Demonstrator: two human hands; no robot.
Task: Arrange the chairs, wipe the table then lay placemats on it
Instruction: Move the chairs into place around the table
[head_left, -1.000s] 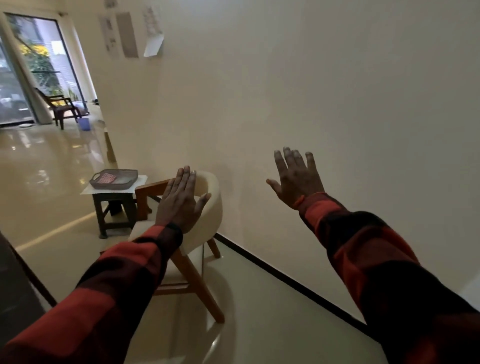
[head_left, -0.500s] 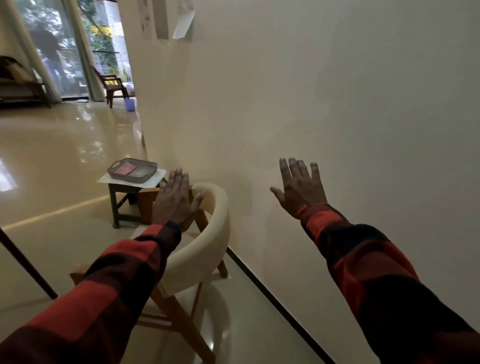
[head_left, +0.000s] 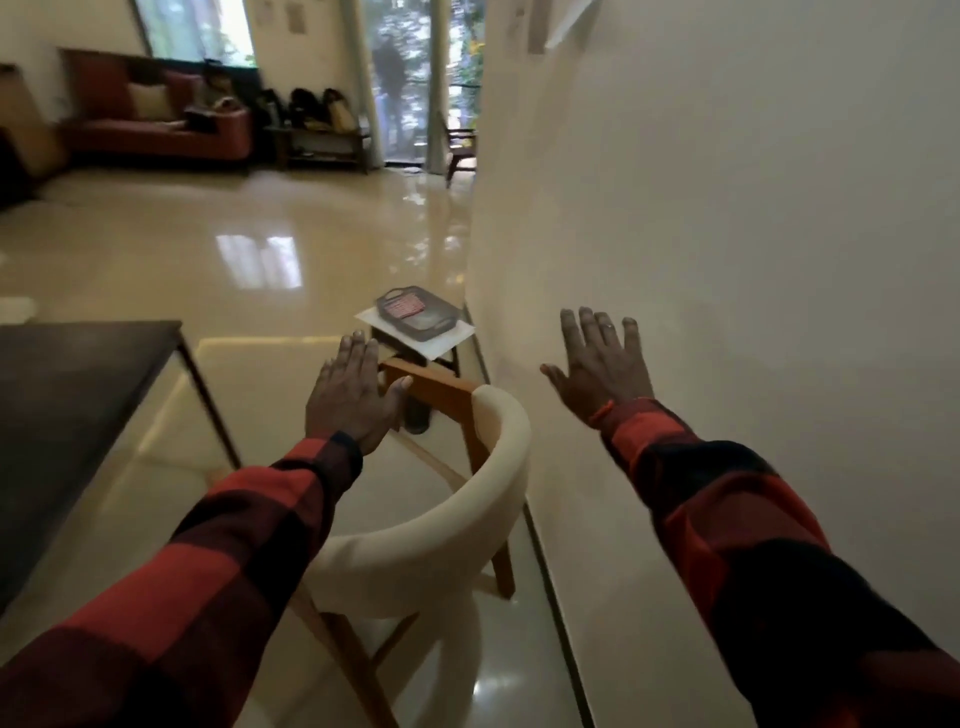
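A chair (head_left: 467, 519) with a cream curved back and wooden legs stands beside the wall, just below and between my arms. My left hand (head_left: 350, 395) hovers open with straight fingers above the chair's wooden armrest (head_left: 431, 387), holding nothing. My right hand (head_left: 600, 364) is stretched out open in front of the wall to the right of the chair, also holding nothing. The dark table (head_left: 67, 410) shows at the left edge, one thin leg reaching the floor.
A small stool (head_left: 415, 353) carries a white sheet and a grey tray (head_left: 418, 312) just beyond the chair. The cream wall (head_left: 727, 260) runs along the right. A red sofa (head_left: 156, 124), a bench with bags and another chair stand far back across glossy floor.
The view has swung left, bringing the table, sofa and far room into sight. The chair now lies closer below my arms. Both hands stay open and spread.
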